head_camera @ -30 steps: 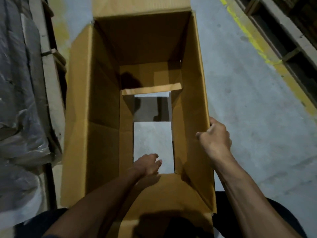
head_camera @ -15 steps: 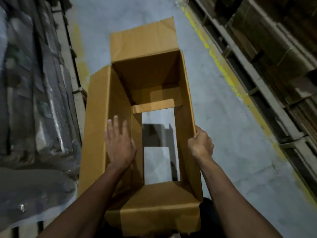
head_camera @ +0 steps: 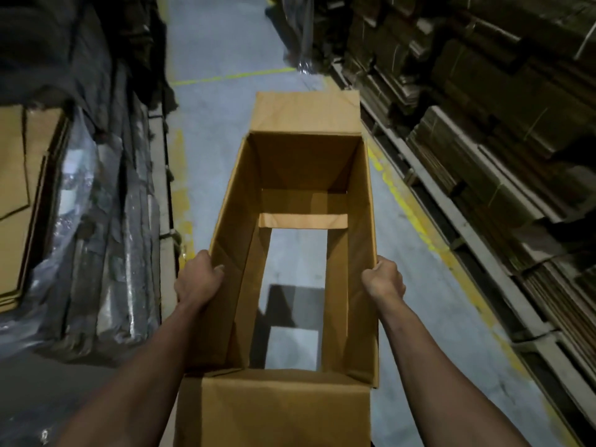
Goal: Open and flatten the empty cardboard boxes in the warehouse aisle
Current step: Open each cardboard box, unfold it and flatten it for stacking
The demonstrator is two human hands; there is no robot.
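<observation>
Open-bottomed cardboard box held over the aisle floor; left hand and right hand each grasp a side wall's top edge

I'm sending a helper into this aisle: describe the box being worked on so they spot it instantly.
In the aisle with the grey floor, between racks of flat cardboard, it is the box held by the left hand and right hand. Unlike the stacked flat sheets, it stands open, floor visible through it.

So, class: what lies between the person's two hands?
In the head view, the open cardboard box: left hand and right hand grip its opposite side walls.
</observation>
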